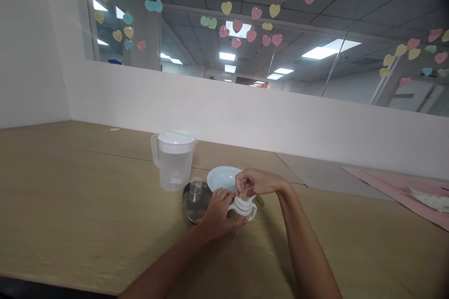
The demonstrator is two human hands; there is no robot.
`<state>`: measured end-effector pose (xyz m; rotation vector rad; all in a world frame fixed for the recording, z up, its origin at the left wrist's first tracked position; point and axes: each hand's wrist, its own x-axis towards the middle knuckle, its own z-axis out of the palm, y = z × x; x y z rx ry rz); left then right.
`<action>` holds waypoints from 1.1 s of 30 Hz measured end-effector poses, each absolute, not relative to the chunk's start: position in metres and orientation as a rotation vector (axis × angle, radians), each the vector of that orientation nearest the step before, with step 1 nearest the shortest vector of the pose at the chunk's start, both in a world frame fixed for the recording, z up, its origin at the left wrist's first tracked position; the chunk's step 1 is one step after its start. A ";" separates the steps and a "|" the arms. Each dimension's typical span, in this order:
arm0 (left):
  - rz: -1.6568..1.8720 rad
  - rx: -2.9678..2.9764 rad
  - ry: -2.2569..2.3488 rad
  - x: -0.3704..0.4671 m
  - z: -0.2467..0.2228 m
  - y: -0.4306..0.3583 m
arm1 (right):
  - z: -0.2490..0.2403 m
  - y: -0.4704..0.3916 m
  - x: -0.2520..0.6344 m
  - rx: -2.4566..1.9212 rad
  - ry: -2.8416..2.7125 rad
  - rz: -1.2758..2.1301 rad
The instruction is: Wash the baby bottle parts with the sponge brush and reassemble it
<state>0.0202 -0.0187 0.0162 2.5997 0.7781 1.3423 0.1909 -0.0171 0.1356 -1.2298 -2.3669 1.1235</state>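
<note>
On the wooden table point(87, 205), at six o'clock from the white bowl point(221, 178) — the handled bottle point(242, 209): left hand point(220, 214) clasped around it, right hand point(253, 182) pinching its top; pitcher point(172, 160) at ten o'clock.

On the bench point(70, 196) the pitcher point(172, 160) stands behind the lidded pan point(195, 202). The bowl point(222, 178) sits right of the pitcher, behind the handled cup point(243, 207). The mat point(400, 191) lies far right.
</note>
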 end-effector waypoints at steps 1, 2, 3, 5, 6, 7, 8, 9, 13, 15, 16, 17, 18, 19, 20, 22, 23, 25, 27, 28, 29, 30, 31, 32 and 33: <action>1.333 2.595 0.776 0.020 0.016 -0.018 | 0.135 -0.016 0.191 -1.220 -2.365 1.140; 1.319 2.590 0.773 0.020 0.016 -0.018 | 0.135 -0.015 0.192 -1.210 -2.364 1.153; 1.302 2.587 0.772 0.020 0.016 -0.017 | 0.134 -0.015 0.192 -1.200 -2.358 1.172; 1.275 2.576 0.775 0.020 0.016 -0.017 | 0.134 -0.015 0.192 -1.166 -2.348 1.211; 1.266 2.571 0.774 0.020 0.016 -0.016 | 0.134 -0.015 0.191 -1.149 -2.347 1.227; 1.257 2.567 0.769 0.020 0.015 -0.016 | 0.134 -0.015 0.191 -1.132 -2.347 1.238; 1.247 2.565 0.764 0.020 0.015 -0.016 | 0.134 -0.015 0.190 -1.117 -2.349 1.245; 1.238 2.563 0.760 0.020 0.015 -0.015 | 0.134 -0.015 0.190 -1.106 -2.353 1.250; 1.196 2.549 0.759 0.019 0.013 -0.013 | 0.130 -0.009 0.188 -1.056 -2.368 1.308; 1.178 2.530 0.754 0.019 0.013 -0.012 | 0.128 -0.006 0.187 -1.053 -2.376 1.323; 1.166 2.519 0.751 0.018 0.013 -0.012 | 0.126 -0.005 0.186 -1.060 -2.377 1.322; 1.151 2.507 0.749 0.018 0.014 -0.012 | 0.125 -0.004 0.186 -1.070 -2.375 1.319; 1.134 2.497 0.748 0.018 0.015 -0.013 | 0.124 -0.003 0.186 -1.079 -2.367 1.319; 1.118 2.488 0.752 0.017 0.015 -0.013 | 0.123 -0.002 0.186 -1.083 -2.355 1.325; 1.102 2.482 0.756 0.017 0.016 -0.013 | 0.123 -0.002 0.186 -1.081 -2.341 1.334; 1.078 2.479 0.769 0.017 0.017 -0.013 | 0.123 -0.002 0.186 -1.078 -2.325 1.344; 1.075 2.480 0.776 0.016 0.018 -0.013 | 0.124 -0.003 0.187 -1.082 -2.329 1.345; 1.087 2.487 0.786 0.016 0.018 -0.013 | 0.127 -0.006 0.188 -1.106 -2.342 1.325; 1.121 2.493 0.795 0.015 0.019 -0.013 | 0.131 -0.010 0.191 -1.173 -2.334 1.286; 1.140 2.495 0.801 0.015 0.019 -0.014 | 0.132 -0.012 0.193 -1.226 -2.312 1.269; 1.158 2.496 0.807 0.015 0.019 -0.015 | 0.134 -0.015 0.194 -1.285 -2.284 1.244; 1.175 2.497 0.811 0.015 0.020 -0.016 | 0.136 -0.016 0.195 -1.343 -2.259 1.208; 1.189 2.498 0.809 0.015 0.021 -0.017 | 0.137 -0.018 0.196 -1.401 -2.241 1.167; 1.200 2.498 0.804 0.015 0.021 -0.018 | 0.138 -0.020 0.196 -1.458 -2.228 1.121; 1.210 2.497 0.797 0.015 0.021 -0.018 | 0.139 -0.021 0.196 -1.514 -2.219 1.077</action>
